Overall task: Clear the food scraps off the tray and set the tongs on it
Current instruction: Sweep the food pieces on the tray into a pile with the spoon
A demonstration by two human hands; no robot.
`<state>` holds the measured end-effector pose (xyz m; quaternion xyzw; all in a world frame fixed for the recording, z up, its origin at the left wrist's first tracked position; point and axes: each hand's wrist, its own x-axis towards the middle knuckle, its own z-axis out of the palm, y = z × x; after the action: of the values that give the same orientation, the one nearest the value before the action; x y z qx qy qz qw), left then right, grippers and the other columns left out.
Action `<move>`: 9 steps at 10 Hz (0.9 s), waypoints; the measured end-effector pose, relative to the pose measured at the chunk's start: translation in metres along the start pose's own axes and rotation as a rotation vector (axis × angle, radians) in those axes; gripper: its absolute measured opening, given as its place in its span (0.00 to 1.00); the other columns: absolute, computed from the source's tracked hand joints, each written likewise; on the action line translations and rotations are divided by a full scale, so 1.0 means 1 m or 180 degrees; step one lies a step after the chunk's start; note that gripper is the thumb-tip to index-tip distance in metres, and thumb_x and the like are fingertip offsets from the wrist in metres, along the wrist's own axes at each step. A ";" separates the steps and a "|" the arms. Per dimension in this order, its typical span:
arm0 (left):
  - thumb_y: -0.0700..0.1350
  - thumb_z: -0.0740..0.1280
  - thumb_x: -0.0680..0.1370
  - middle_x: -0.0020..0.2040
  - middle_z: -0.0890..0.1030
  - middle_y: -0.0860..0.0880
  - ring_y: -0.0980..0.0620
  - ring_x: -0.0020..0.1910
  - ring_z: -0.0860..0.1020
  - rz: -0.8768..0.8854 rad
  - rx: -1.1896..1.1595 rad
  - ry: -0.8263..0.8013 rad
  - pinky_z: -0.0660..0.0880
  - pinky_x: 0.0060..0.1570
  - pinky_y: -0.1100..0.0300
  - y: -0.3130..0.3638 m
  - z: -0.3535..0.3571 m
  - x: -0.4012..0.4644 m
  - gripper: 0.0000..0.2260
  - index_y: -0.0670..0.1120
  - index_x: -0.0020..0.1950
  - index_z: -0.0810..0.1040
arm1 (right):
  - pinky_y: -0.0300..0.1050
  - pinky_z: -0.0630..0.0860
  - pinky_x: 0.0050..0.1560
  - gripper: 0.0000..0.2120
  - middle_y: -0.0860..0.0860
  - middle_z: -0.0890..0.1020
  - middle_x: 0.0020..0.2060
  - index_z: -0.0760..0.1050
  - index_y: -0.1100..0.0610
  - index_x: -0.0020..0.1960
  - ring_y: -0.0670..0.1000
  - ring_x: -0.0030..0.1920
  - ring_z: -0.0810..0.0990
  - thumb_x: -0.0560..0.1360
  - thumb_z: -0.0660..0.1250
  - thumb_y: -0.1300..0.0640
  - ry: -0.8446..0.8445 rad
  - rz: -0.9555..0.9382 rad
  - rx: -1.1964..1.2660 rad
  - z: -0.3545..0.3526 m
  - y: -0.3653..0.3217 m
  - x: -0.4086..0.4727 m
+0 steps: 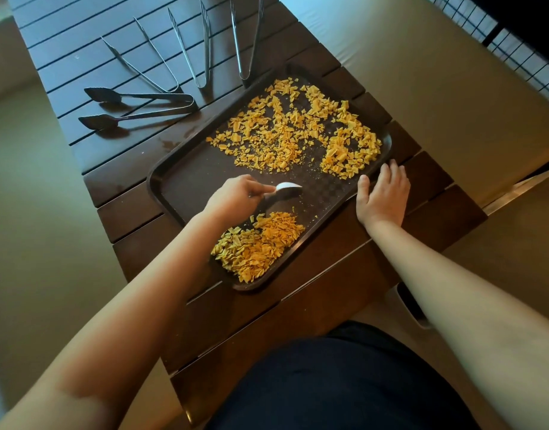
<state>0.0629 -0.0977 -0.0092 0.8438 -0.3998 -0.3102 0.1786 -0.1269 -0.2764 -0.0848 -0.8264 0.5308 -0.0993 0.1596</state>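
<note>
A dark brown tray (186,175) lies at an angle on the slatted wooden table (137,212). Orange food scraps (298,128) are scattered over its far half, and a gathered heap of scraps (257,246) sits in its near corner. My left hand (233,197) grips a white spoon (287,188) over the bare middle of the tray. My right hand (383,197) rests flat on the tray's right rim, fingers straight. Several metal tongs (140,103) lie on the table beyond the tray, left of its far corner.
One pair of tongs (247,41) has its hinge end touching the tray's far rim. A beige padded surface (437,88) runs along the table's right side, with a black wire grid (530,57) behind it. A white object (412,305) stands on the floor under my right forearm.
</note>
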 end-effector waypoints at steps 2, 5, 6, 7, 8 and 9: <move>0.42 0.62 0.79 0.45 0.72 0.57 0.58 0.43 0.72 0.0139 0.0172 -0.0355 0.69 0.41 0.63 0.001 0.005 -0.004 0.13 0.55 0.59 0.79 | 0.53 0.50 0.74 0.34 0.59 0.61 0.74 0.61 0.63 0.73 0.57 0.75 0.54 0.76 0.45 0.41 -0.0020 0.0022 -0.0030 -0.001 0.001 0.001; 0.43 0.62 0.79 0.47 0.74 0.57 0.56 0.44 0.74 0.0370 0.0272 0.0039 0.72 0.39 0.60 0.019 0.015 -0.010 0.13 0.59 0.56 0.80 | 0.53 0.49 0.73 0.34 0.59 0.61 0.74 0.61 0.63 0.73 0.58 0.75 0.54 0.76 0.45 0.41 -0.0025 0.0036 0.0000 -0.001 0.000 0.001; 0.43 0.62 0.78 0.52 0.77 0.55 0.56 0.47 0.74 0.0446 0.0443 0.0029 0.72 0.41 0.61 0.024 0.025 -0.005 0.14 0.58 0.57 0.80 | 0.52 0.49 0.73 0.35 0.58 0.60 0.74 0.60 0.62 0.73 0.57 0.75 0.54 0.76 0.45 0.40 -0.0053 0.0040 -0.0014 0.000 0.000 0.000; 0.43 0.62 0.78 0.52 0.77 0.54 0.54 0.49 0.75 0.0343 0.0472 -0.0165 0.75 0.45 0.57 0.017 0.022 -0.008 0.13 0.59 0.56 0.80 | 0.53 0.49 0.74 0.34 0.58 0.60 0.74 0.61 0.62 0.73 0.57 0.75 0.54 0.76 0.45 0.40 -0.0036 0.0029 -0.0018 -0.001 0.001 0.000; 0.44 0.64 0.78 0.50 0.76 0.54 0.55 0.48 0.74 0.0144 0.0432 -0.0421 0.74 0.46 0.57 0.003 0.014 -0.018 0.12 0.59 0.55 0.81 | 0.53 0.50 0.73 0.34 0.59 0.61 0.74 0.61 0.63 0.73 0.58 0.75 0.55 0.76 0.46 0.41 -0.0014 0.0018 0.0016 -0.001 0.001 0.001; 0.42 0.64 0.78 0.48 0.75 0.56 0.55 0.46 0.75 -0.0157 -0.0084 -0.0579 0.74 0.45 0.59 -0.009 0.003 -0.026 0.12 0.57 0.54 0.80 | 0.54 0.50 0.73 0.34 0.59 0.62 0.73 0.62 0.63 0.72 0.58 0.75 0.55 0.76 0.46 0.41 -0.0018 -0.0003 0.0007 0.000 0.001 0.000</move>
<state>0.0531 -0.0717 -0.0066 0.8193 -0.3894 -0.3951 0.1449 -0.1277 -0.2772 -0.0851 -0.8267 0.5298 -0.0977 0.1619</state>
